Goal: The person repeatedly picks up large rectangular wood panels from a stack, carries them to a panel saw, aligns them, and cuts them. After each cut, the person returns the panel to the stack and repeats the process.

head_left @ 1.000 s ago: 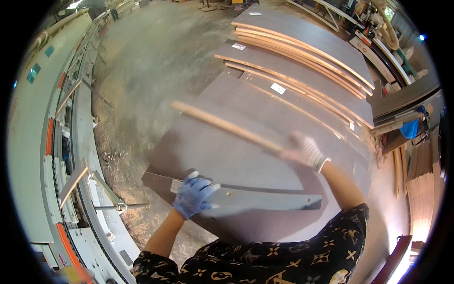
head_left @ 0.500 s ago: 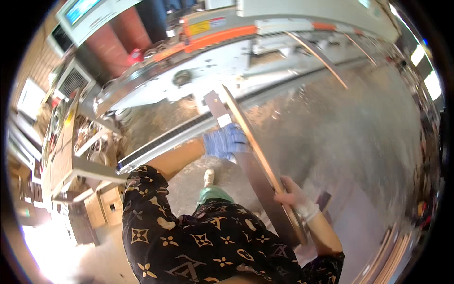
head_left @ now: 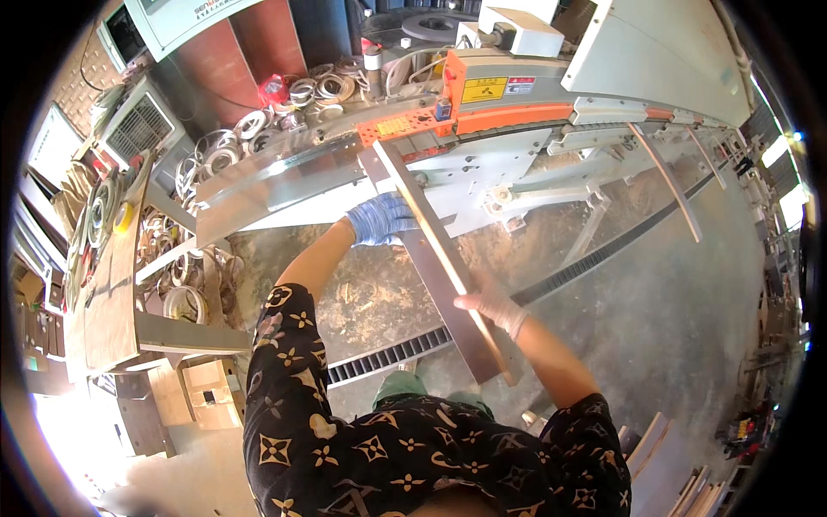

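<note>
The left hand (head_left: 377,221) clasps the dark strip (head_left: 450,303), the right hand (head_left: 495,308) the pale-edged strip (head_left: 433,230), far ends near the orange-trimmed machine (head_left: 512,119); an uneven grip could let one slide (or clip the machine).

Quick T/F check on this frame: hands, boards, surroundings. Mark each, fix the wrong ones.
1. The blue-gloved left hand is on the brown board. True.
2. The right hand grips the light-edged board. True.
3. In the picture, the light-edged board lies left of the brown board. False: it lies to the right.
4. The right hand is nearer the boards' machine end. False: the left hand is.
5. White coils lie in the picture's left half. True.
6. Both hands hang free of the boards. False: both are on them.
</note>
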Tool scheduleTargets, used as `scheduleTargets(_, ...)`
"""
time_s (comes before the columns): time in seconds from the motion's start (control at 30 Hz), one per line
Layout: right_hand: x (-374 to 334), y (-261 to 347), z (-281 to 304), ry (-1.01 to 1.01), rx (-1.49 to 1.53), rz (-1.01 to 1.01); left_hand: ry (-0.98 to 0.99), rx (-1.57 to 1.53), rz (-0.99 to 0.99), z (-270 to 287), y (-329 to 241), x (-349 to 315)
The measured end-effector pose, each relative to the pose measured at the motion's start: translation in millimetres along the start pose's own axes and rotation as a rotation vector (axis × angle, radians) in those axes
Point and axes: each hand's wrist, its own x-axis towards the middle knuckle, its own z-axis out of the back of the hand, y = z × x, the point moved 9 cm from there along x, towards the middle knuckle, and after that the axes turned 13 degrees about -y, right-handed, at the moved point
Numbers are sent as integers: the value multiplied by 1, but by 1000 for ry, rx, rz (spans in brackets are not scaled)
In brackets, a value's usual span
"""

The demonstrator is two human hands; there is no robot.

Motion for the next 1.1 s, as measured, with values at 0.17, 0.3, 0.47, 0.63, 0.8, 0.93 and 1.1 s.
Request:
scheduleTargets(0.17,12,-14,13,-112,-116,-34,-158,-21,396,6,23,-26)
scheduleTargets(0.3,30,3,13,-244,-428,137,-973,-715,1371,-62,49,-99)
scheduleTargets(0.47,67,29,-7,-303,-561,222,-1087,-1492,1609,-132,59,-59)
scheduleTargets(0.63,107,36,-12,-296,-482,380,-1165,-1642,1629,-154,104,-46)
scheduleTargets(0.8,121,28,-19,-145,-305,259,-1113,-1802,1614,-147,105,-43)
scheduleTargets(0.93,117,40,-24,-111,-96,186,-1099,-1837,1727,-137,98,-39)
scheduleTargets(1.1,139,2,-3,-172,113,101,-1006,-1880,1759,-146,97,-13)
